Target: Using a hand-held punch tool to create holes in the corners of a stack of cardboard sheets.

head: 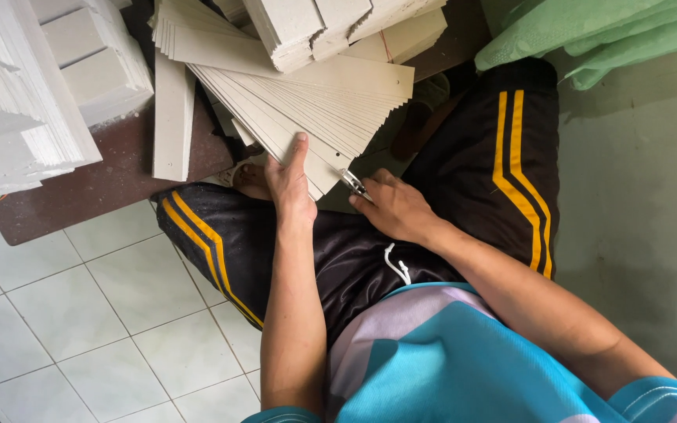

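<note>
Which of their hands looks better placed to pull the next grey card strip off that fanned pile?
Probably the left hand: it rests flat on the fanned card strips, thumb on the top sheets. The right hand grips a small metal tool beside the fan's edge, so it seems occupied.

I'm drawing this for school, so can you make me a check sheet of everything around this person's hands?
Surface: white floor tiles; a dark brown board lies on them.
Job's things: fanned grey card strips and a small metal tool.
Clutter: white card stacks, more stacks on the fan, one loose strip, green fabric.
Hands: left hand presses on the fan; right hand grips the tool.
Cables: nothing seen; only a white drawstring.
Surroundings: green wall; black shorts with yellow stripes.
</note>
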